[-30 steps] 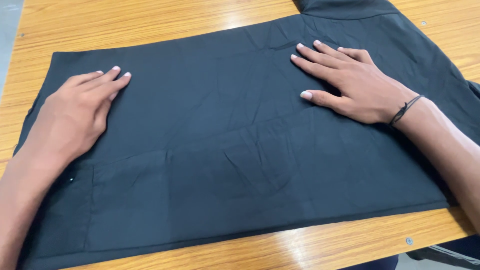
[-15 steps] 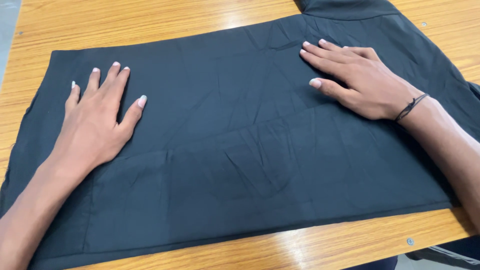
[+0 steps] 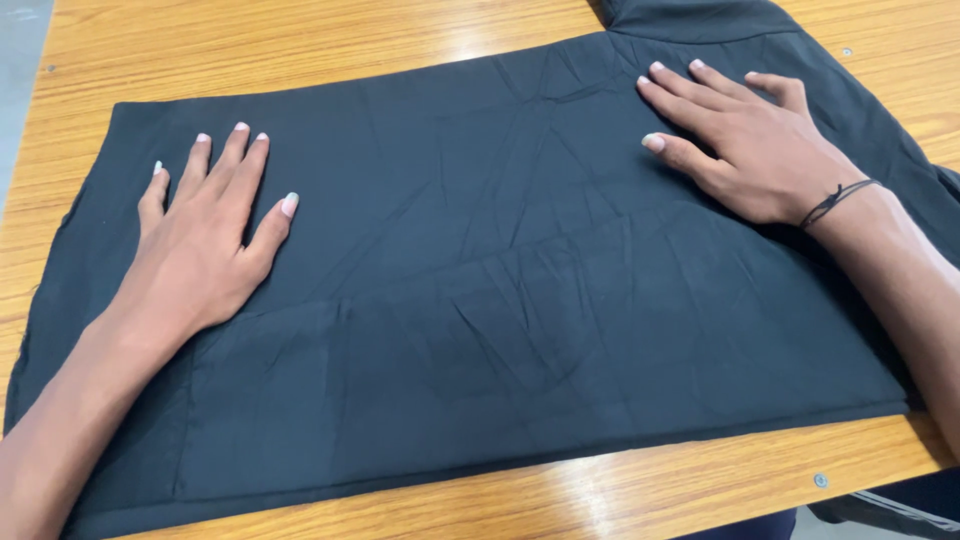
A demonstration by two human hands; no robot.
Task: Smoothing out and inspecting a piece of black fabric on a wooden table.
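A black garment lies folded flat on a wooden table, with creases across its middle and its collar end at the top right. My left hand rests palm down on the cloth's left part, fingers spread. My right hand lies flat on the upper right part, fingers pointing left, with a thin dark band on the wrist. Neither hand grips anything.
The table's near edge runs along the bottom, with a small screw head at the lower right. A strip of grey floor shows past the table's left edge. More black fabric hangs off the right side.
My left hand has turned from pointing right to pointing away and slid a little right across the cloth, fingers spreading. My right hand has barely moved.
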